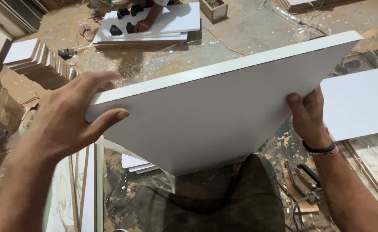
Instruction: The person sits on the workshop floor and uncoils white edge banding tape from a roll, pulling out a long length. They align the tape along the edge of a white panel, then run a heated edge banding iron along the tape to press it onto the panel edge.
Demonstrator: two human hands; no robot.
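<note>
A large white board [214, 111] is held up in front of me, tilted, with its far edge toward the right. My left hand [68, 118] grips its left corner, thumb on the face and fingers spread over the top edge. My right hand [309, 114] holds the right edge, thumb on top, fingers hidden underneath. A dark band circles that wrist.
Another person's hand [144, 25] rests on stacked white panels [172, 21] with black blocks at the far side. More white boards [23, 51] stand at the left, one [361, 103] lies at the right. Sawdust covers the floor. A small wooden box [213, 9] stands at the back.
</note>
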